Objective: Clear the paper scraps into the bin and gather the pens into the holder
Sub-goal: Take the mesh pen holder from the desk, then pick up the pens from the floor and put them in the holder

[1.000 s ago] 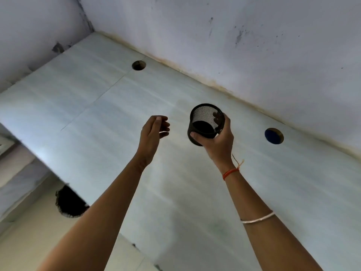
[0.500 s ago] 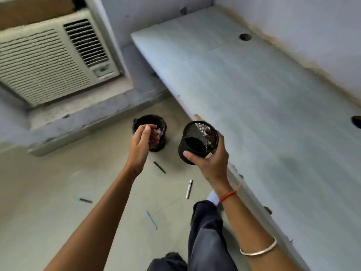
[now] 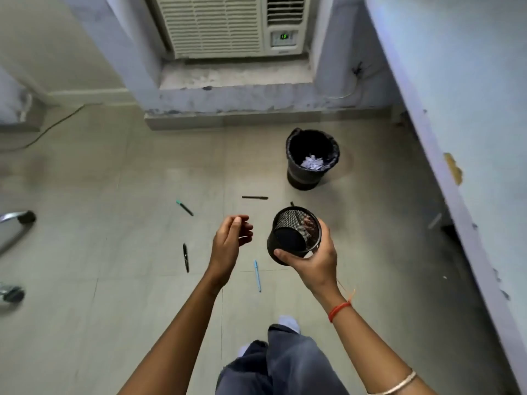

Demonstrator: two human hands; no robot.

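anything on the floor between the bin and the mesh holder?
Head view: one black pen lies on the floor, left of a straight line from bin to mesh holder, held in the right hand; otherwise bare tile.

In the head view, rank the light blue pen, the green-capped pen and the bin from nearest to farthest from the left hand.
From the left hand:
1. Light blue pen, on the floor just right of the wrist.
2. Green-capped pen, on the floor up-left.
3. Bin, by the wall step, holding paper scraps.
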